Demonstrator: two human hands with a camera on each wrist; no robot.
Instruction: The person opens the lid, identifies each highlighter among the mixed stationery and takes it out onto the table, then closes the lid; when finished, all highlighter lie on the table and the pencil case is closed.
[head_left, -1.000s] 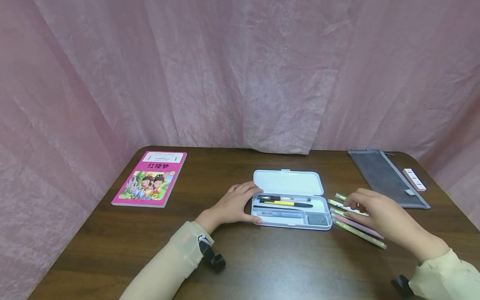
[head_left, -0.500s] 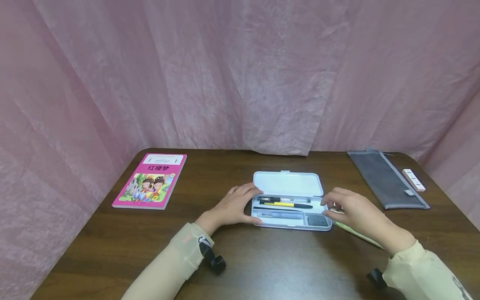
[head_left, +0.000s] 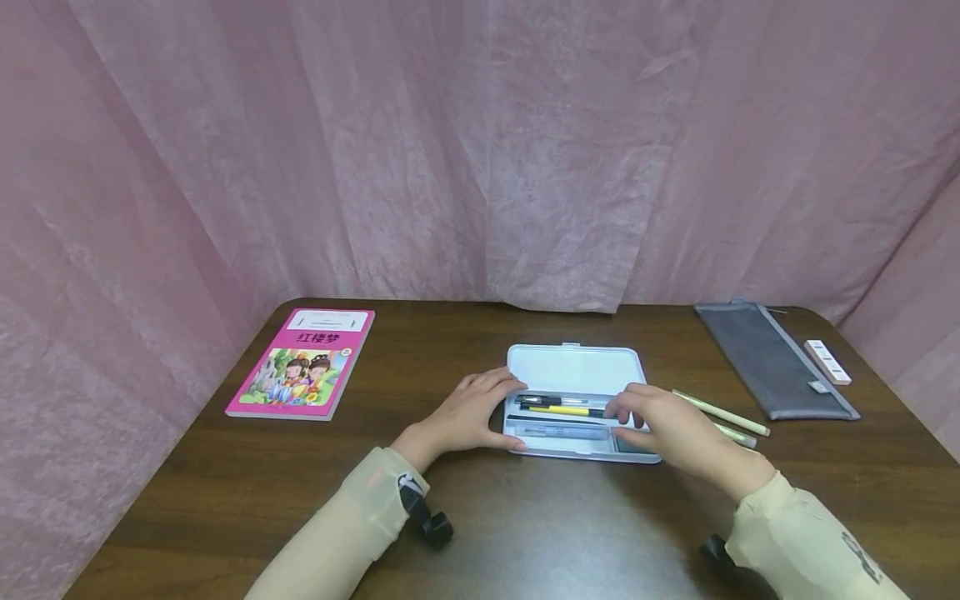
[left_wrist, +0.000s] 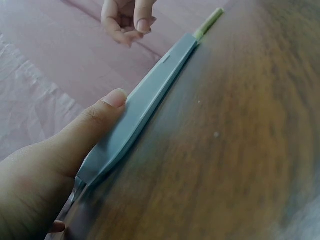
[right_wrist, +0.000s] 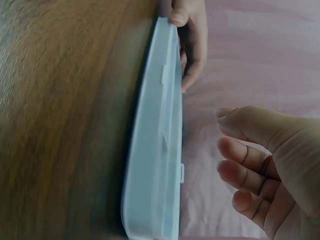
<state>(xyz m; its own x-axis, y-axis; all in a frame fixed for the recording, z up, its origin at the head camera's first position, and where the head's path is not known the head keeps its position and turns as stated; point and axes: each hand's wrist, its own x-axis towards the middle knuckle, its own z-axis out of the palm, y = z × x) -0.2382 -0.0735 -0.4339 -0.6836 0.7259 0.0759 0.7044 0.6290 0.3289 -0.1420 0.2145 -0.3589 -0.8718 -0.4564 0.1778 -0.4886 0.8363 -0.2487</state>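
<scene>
An open white pencil case (head_left: 576,367) lies on the table, lid folded back. Inside are a black pen (head_left: 547,400), a yellow-and-black pen (head_left: 558,410), a clear ruler-like piece (head_left: 558,430) and a dark grey block partly covered by my right hand. My left hand (head_left: 468,412) holds the case's left end, its thumb (left_wrist: 112,100) against the front wall. Above the case's right half hovers my right hand (head_left: 671,429), fingers loosely bent; the right wrist view shows nothing between thumb and fingertips. Pale green pens (head_left: 723,412) lie right of the case, partly hidden by that hand.
A pink picture-covered book (head_left: 300,367) lies at the table's left. A grey mesh zip pouch (head_left: 772,358) and a small white box (head_left: 828,362) are at the right. Pink curtain (head_left: 480,167) hangs behind the wooden table (head_left: 427,333).
My right hand has moved left from the pens beside the case to above its right half. The left hand stays at the case's left end.
</scene>
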